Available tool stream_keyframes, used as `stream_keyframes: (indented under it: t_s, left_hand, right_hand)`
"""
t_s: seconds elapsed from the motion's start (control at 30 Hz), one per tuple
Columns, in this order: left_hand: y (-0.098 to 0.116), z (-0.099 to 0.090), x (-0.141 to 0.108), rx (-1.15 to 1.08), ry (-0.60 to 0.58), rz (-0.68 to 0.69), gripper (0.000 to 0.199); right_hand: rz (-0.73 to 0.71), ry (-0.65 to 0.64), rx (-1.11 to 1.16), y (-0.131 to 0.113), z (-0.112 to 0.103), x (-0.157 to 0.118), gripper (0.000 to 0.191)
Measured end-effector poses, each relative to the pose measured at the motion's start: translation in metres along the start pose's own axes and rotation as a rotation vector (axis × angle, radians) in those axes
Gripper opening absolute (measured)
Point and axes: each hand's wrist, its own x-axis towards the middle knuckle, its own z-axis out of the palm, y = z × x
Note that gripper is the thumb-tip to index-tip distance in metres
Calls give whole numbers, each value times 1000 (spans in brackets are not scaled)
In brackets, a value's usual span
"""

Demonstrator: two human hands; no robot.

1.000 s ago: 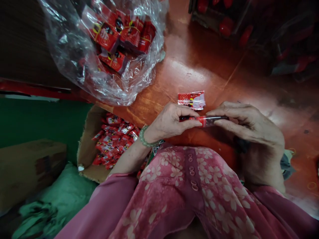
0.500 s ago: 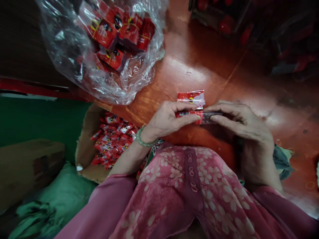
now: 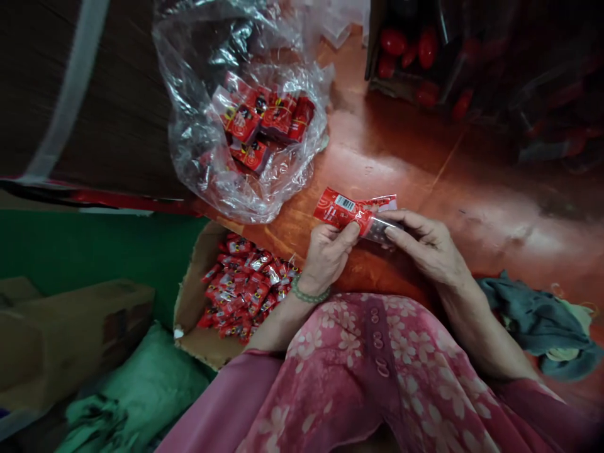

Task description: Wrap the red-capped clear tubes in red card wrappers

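A red printed plastic packet [image 3: 336, 211] with a barcode and a see-through dotted end is stretched between my two hands above the red-brown table [image 3: 344, 163]. My left hand [image 3: 329, 257], a green bead bracelet [image 3: 309, 294] at its wrist, pinches the packet's red part between thumb and fingers. At the clear end, my right hand [image 3: 431, 250] grips it with thumb below and fingers above. Just behind lies another red and white packet [image 3: 391, 200], partly covered by the held one. Whether the held packet contains anything, I cannot tell.
A clear plastic bag [image 3: 193, 151] with several banded red bundles [image 3: 250, 119] stands back left. Left of my lap, a cardboard box [image 3: 194, 296] holds many red packets [image 3: 250, 283]. A dark box with red pieces [image 3: 394, 43] is back right; a grey-green cloth [image 3: 533, 321] lies right.
The view has shifted, so the surroundings appear farther right and lower. My left hand has moved its grip toward the packet's middle, and the packet's barcode end now tilts up, showing more print.
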Motion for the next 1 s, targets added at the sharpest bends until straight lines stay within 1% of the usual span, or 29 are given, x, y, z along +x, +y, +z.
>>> stream_keyframes:
  t_s: [0.07,0.13,0.27,0.3,0.37,0.47,0.57,0.63,0.73,0.8,0.87,0.93,1.0]
  left_hand:
    - [1,2,3,-76,55,-12,52]
    - [2,5,4,-175,94,-8,48]
    - [2,13,7,-247,145,27,47]
    - [2,14,8,-251,146,32,47]
    - [1,15,12,-252,130,35,47]
    - [1,13,15,-226,85,71,48]
    - [2,14,14,-187,56,105,45]
    - [2,17,12,-179,68,111,41]
    - [2,20,8,-169,102,140,41]
    - [1,20,7,-148,102,155,39]
    - [1,20,7,-122,76,147,36]
    - [2,20,7,-119,55,126,40]
    - [4,20,9,-154,76,120,49]
  right_hand:
    - [-67,62,-65,2,7,1,30]
    - [-180,150,-158,4,14,0,26]
    - [-388,336,-345,11,26,-3,26]
    - [-416,372,-372,13,28,-3,26]
    - [-433,407,-391,18,29,-1,26]
    - [-390,364,-327,24,28,3,24]
    - [-328,308,-227,24,26,4,25]
    - [-315,308,-211,21,26,3,25]
    - [-305,323,-181,17,26,0,26]
    - [-231,317,-55,17,28,-2,26]
    - [-127,285,119,18,30,-3,27]
    - [-66,262,209,18,33,-4,31]
    - [-81,282,165,17,34,-4,32]
